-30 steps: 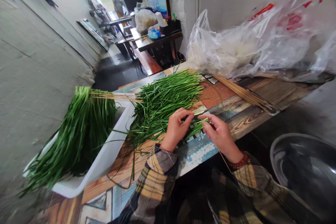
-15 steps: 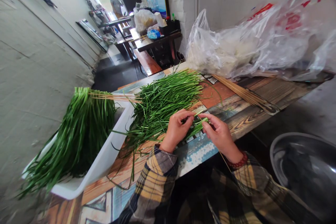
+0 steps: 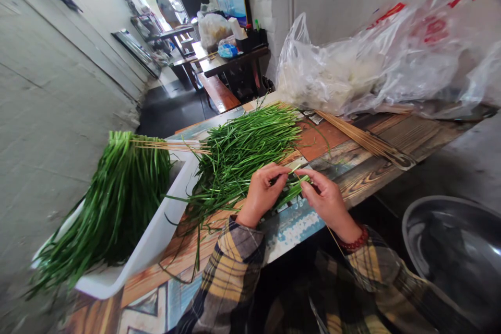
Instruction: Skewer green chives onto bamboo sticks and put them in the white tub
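My left hand and my right hand are closed together on a small bunch of green chives at the near edge of the wooden table. A thin bamboo skewer runs from under my right hand toward my lap. Just beyond my hands lies a loose heap of chives. To the left, a white tray holds skewered chives hanging over its rim.
A bundle of bamboo skewers lies on the table's right. Clear plastic bags stand against the wall behind. A metal basin sits low at the right. A person stands far back by more tables.
My hands keep working the same small bunch with only slight finger movement. The person in the far doorway has shifted left.
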Demonstrator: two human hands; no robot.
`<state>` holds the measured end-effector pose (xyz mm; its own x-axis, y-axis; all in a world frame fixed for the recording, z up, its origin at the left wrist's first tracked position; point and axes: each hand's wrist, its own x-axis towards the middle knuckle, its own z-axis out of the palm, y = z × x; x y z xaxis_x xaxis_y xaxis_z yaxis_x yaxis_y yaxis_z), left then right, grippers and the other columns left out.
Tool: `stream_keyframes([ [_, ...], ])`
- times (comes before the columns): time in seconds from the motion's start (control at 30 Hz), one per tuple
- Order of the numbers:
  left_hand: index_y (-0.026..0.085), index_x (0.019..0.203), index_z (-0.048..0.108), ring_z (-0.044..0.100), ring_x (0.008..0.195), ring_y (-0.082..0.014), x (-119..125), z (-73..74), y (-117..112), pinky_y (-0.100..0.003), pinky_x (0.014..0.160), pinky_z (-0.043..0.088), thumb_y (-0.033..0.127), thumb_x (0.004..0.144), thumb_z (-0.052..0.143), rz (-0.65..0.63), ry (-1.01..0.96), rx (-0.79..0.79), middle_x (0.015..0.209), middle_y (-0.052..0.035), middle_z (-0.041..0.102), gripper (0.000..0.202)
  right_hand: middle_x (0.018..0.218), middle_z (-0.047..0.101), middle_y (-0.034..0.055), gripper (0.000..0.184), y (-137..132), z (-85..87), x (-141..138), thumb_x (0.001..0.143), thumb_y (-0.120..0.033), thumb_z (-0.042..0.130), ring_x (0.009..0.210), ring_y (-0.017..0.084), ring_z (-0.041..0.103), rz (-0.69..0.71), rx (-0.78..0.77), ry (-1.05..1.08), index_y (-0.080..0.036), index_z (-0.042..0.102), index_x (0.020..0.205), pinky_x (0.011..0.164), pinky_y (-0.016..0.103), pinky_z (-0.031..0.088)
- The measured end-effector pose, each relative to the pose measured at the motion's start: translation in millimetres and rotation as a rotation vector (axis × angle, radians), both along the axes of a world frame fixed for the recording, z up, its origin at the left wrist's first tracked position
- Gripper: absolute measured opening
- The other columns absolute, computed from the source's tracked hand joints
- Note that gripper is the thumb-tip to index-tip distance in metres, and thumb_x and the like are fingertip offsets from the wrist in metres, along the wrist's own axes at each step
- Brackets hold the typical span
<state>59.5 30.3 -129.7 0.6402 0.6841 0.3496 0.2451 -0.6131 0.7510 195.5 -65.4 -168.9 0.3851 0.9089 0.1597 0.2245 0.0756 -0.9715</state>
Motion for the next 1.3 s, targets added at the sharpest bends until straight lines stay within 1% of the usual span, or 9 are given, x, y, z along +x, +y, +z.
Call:
stream_keyframes([
  [0.2, 0.016, 0.091, 0.072, 0.056, 0.067, -0.0126, -3, -3.4, 3, -0.025, 0.064, 0.042, 0.018, 0.087, 0.054, -0.042, 0.033, 0.078, 0.073, -0.0034, 0.063, 0.018, 0.057, 0.049, -0.0047, 0.026, 1, -3.4, 0, 0.086, -0.027, 0.051, 0.045, 0.010, 0.042, -0.003, -0.011, 0.021, -0.019, 0.060, 0.109, 0.043, 0.022, 0.035],
  [0.33, 0.018, 0.092, 0.072, 0.056, 0.068, -0.0129, -5, -4.3, 5, -0.025, 0.065, 0.041, 0.018, 0.088, 0.053, -0.053, 0.050, 0.105, 0.073, -0.0033, 0.063, 0.019, 0.057, 0.047, -0.0062, 0.043, 0, -2.2, 0, 0.086, -0.025, 0.051, 0.045, 0.010, 0.042, 0.032, -0.002, 0.086, -0.022, 0.048, 0.129, 0.043, 0.022, 0.036],
  [0.4, 0.019, 0.093, 0.071, 0.057, 0.070, -0.0133, -5, -4.2, 5, -0.025, 0.066, 0.042, 0.019, 0.088, 0.053, -0.060, 0.061, 0.108, 0.075, -0.0036, 0.064, 0.019, 0.057, 0.047, -0.0062, 0.047, 0, -0.4, 1, 0.086, -0.023, 0.050, 0.045, 0.010, 0.041, 0.059, -0.005, 0.080, -0.024, 0.046, 0.133, 0.043, 0.022, 0.035],
  [0.67, 0.019, 0.093, 0.072, 0.057, 0.074, -0.0148, -5, -3.6, 3, -0.027, 0.070, 0.042, 0.020, 0.089, 0.051, -0.050, 0.134, 0.124, 0.077, -0.0044, 0.064, 0.021, 0.058, 0.050, -0.0064, 0.028, 0, 2.9, 0, 0.086, -0.025, 0.051, 0.044, 0.009, 0.043, 0.065, 0.005, 0.109, -0.022, 0.049, 0.114, 0.044, 0.022, 0.036],
  [0.9, 0.020, 0.090, 0.073, 0.059, 0.080, -0.0156, -5, 4.6, -1, -0.027, 0.074, 0.044, 0.020, 0.087, 0.054, -0.162, 0.136, 0.088, 0.080, -0.0048, 0.065, 0.019, 0.057, 0.049, -0.0075, 0.016, 2, 0.3, -1, 0.085, -0.029, 0.052, 0.042, 0.008, 0.041, 0.043, 0.005, 0.171, -0.021, 0.047, 0.099, 0.042, 0.021, 0.032],
  [0.97, 0.018, 0.092, 0.072, 0.059, 0.083, -0.0153, -9, 7.4, 3, -0.027, 0.076, 0.045, 0.021, 0.088, 0.054, -0.122, 0.076, 0.047, 0.086, -0.0058, 0.065, 0.018, 0.058, 0.049, -0.0071, 0.015, 2, 0.5, -1, 0.085, -0.028, 0.052, 0.042, 0.008, 0.042, 0.062, -0.001, 0.159, -0.021, 0.047, 0.098, 0.042, 0.021, 0.033],
  [1.07, 0.015, 0.093, 0.070, 0.059, 0.083, -0.0149, -15, 6.2, 11, -0.026, 0.076, 0.045, 0.019, 0.089, 0.051, 0.059, 0.044, 0.038, 0.088, -0.0064, 0.065, 0.020, 0.058, 0.050, -0.0069, 0.014, -1, 0.8, -1, 0.085, -0.026, 0.052, 0.043, 0.008, 0.043, 0.108, -0.026, 0.135, -0.022, 0.048, 0.097, 0.042, 0.021, 0.034],
  [1.17, 0.016, 0.091, 0.069, 0.058, 0.081, -0.0152, -19, -1.0, 18, -0.027, 0.074, 0.044, 0.016, 0.086, 0.052, 0.207, 0.167, 0.111, 0.085, -0.0052, 0.064, 0.018, 0.058, 0.050, -0.0070, 0.012, -2, 0.9, -1, 0.084, -0.024, 0.051, 0.043, 0.008, 0.044, 0.151, -0.044, 0.120, -0.022, 0.048, 0.095, 0.043, 0.020, 0.035],
  [1.3, 0.018, 0.083, 0.069, 0.056, 0.080, -0.0172, -20, -7.8, 20, -0.029, 0.072, 0.042, 0.019, 0.083, 0.057, 0.237, 0.407, 0.233, 0.082, -0.0046, 0.062, 0.012, 0.057, 0.050, -0.0068, 0.010, -2, 1.0, 0, 0.084, -0.024, 0.051, 0.042, 0.008, 0.044, 0.168, -0.047, 0.104, -0.022, 0.049, 0.094, 0.042, 0.020, 0.035],
])
